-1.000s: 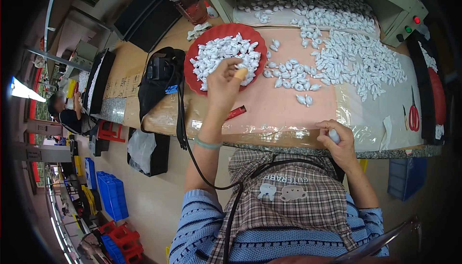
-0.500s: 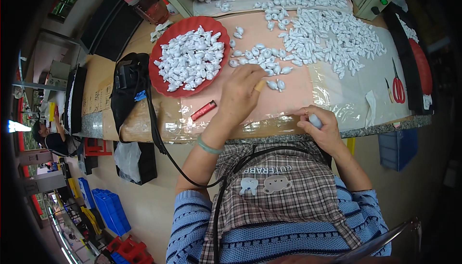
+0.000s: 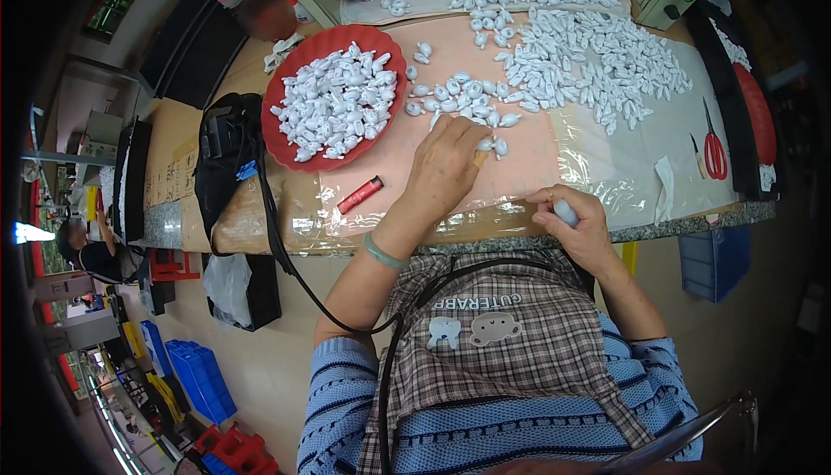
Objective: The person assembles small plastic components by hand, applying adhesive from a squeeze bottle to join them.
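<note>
Lettering [image 3: 476, 304] marks the apron [image 3: 502, 371] — right hand [image 3: 576, 226] grips a grey object [image 3: 566, 213], left hand [image 3: 445, 166] curls, hold unclear.

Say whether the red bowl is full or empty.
Nearly full: white pieces heap across the red bowl, hiding most of its inside; mainly the outer edge shows bare.

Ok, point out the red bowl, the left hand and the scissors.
Red bowl [image 3: 318, 41]: head view, on its upper rim.
Left hand [image 3: 443, 167]: head view, on its back.
Scissors [image 3: 714, 143]: head view, on the red handles.
</note>
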`<act>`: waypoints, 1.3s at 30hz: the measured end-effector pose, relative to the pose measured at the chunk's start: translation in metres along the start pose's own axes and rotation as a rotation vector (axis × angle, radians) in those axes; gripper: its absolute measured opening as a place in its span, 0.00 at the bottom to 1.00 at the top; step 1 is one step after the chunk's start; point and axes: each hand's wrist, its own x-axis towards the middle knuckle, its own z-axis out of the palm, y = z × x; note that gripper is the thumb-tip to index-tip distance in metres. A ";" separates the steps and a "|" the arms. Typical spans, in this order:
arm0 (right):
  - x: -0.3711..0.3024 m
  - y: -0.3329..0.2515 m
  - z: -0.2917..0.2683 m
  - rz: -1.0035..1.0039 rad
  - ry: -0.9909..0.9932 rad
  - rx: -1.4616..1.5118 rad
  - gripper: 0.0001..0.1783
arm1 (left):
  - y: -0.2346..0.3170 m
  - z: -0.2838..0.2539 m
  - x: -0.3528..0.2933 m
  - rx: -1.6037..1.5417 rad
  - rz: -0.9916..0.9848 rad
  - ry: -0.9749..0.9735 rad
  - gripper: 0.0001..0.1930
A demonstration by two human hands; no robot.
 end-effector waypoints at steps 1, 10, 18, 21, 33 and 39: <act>0.000 0.000 0.000 0.013 -0.002 0.014 0.11 | 0.000 -0.001 -0.001 0.010 -0.001 -0.015 0.10; 0.000 0.004 -0.001 0.036 0.005 0.046 0.10 | 0.008 -0.011 -0.020 -0.119 -0.074 -0.065 0.12; 0.001 0.004 0.001 0.060 -0.002 0.069 0.10 | 0.007 -0.008 -0.025 -0.123 -0.062 -0.026 0.11; 0.000 0.003 0.000 0.064 -0.006 0.076 0.10 | 0.014 -0.010 -0.022 -0.135 -0.183 -0.042 0.12; 0.002 0.002 -0.004 0.204 -0.030 0.258 0.15 | 0.019 -0.015 -0.027 -0.658 -0.531 -0.069 0.12; 0.002 0.004 -0.006 0.204 -0.031 0.445 0.17 | 0.030 -0.023 -0.029 -1.343 -0.698 -0.071 0.13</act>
